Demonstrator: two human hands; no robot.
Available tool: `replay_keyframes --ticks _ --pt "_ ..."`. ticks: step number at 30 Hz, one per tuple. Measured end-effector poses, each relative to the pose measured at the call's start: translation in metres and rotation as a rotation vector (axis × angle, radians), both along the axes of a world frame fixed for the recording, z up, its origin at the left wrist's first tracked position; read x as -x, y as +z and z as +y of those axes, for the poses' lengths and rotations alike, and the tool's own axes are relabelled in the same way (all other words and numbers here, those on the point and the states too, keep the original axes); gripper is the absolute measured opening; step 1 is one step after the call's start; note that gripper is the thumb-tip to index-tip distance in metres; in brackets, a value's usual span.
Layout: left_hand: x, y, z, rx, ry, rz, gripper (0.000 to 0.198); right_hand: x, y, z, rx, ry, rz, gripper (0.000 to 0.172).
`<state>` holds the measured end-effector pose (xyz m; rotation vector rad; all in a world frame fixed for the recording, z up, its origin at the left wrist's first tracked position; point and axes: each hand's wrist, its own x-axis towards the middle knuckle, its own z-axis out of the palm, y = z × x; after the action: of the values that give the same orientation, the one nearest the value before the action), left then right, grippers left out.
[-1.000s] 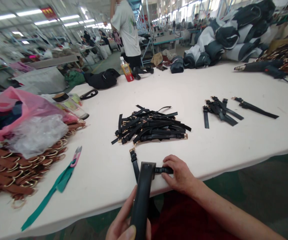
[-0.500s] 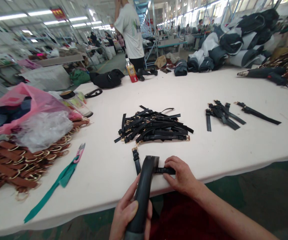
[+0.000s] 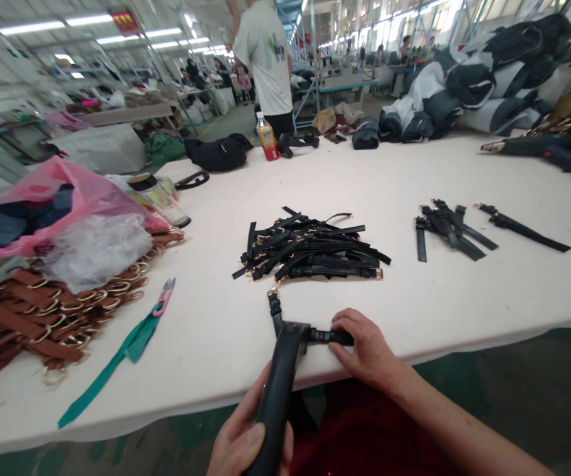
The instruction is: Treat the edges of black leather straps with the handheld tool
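Note:
My left hand (image 3: 248, 439) is wrapped round the thick handle of a black handheld tool (image 3: 278, 390) whose exact kind I cannot make out. The tool's squared head sits just left of a short black strap (image 3: 321, 336). My right hand (image 3: 367, 347) pinches that strap between thumb and fingers near the table's front edge. Whether the head touches the strap is hard to see. Behind the tool lies another black strap (image 3: 274, 305) with a gold buckle, partly hidden. Farther back is a heap of black buckled straps (image 3: 315, 248).
Scissors with pink handles (image 3: 165, 297) and a green cloth strip (image 3: 121, 363) lie left, beside brown straps with gold rings (image 3: 22, 304) and a pink bag (image 3: 90, 188). More black straps (image 3: 444, 228) and a heat gun (image 3: 528, 144) are right. A person (image 3: 268, 59) stands beyond the table.
The tool's head has tilted lower and slightly left, so more of the short strap shows. My right hand keeps its pinch. The whole view has shifted slightly.

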<state>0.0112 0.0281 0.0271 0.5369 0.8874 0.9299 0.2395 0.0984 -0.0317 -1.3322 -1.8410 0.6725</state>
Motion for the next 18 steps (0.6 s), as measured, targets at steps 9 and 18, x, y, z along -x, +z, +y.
replay_keyframes --ticks 9,18 --pt "0.003 0.003 0.009 -0.068 -0.061 -0.018 0.068 0.002 0.01 -0.001 0.065 0.002 -0.235 0.017" --pt "0.007 -0.004 0.011 -0.097 -0.052 -0.077 0.064 0.015 0.013 0.006 0.088 0.003 -0.389 0.013"
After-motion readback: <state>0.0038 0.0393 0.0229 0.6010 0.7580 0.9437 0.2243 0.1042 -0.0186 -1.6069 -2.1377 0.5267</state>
